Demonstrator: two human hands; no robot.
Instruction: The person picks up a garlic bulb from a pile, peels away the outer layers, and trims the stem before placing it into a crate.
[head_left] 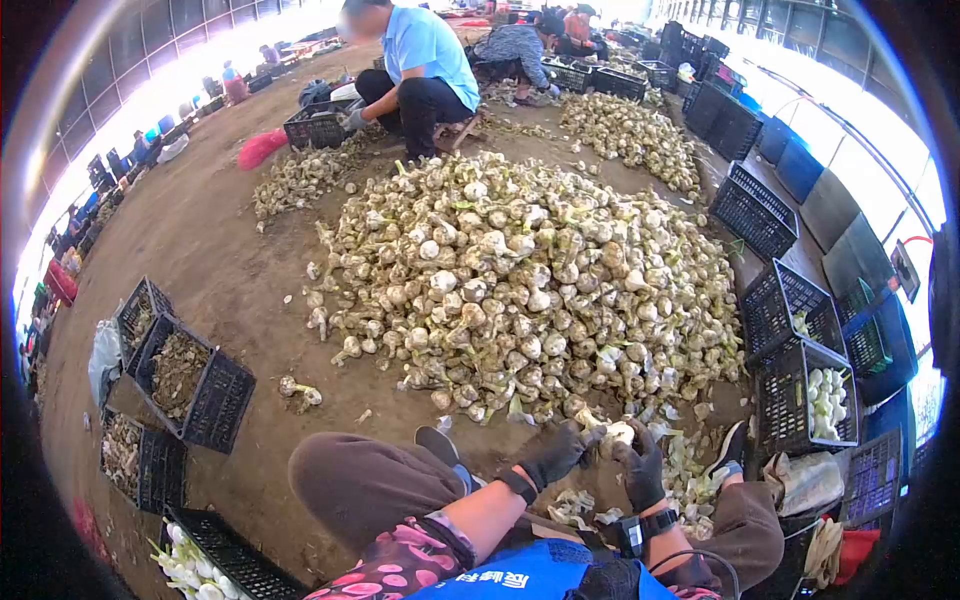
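Both my hands wear dark gloves and meet in front of the near edge of a big heap of garlic bulbs (520, 290). A pale garlic bulb (621, 433) is between them. My right hand (640, 468) grips it from the right, fingers bent around its side. From the left, my left hand (558, 452) closes its fingertips at the bulb's side; the exact contact is partly hidden. Loose garlic skins (690, 480) lie on the ground below and beside my hands.
At right, a black crate (805, 400) holds white peeled bulbs, with more crates behind. Another crate (235, 555) with white garlic stands at lower left, near crates of scraps (180, 375). A person in a blue shirt (430, 60) squats behind the heap, hand at a crate (316, 128).
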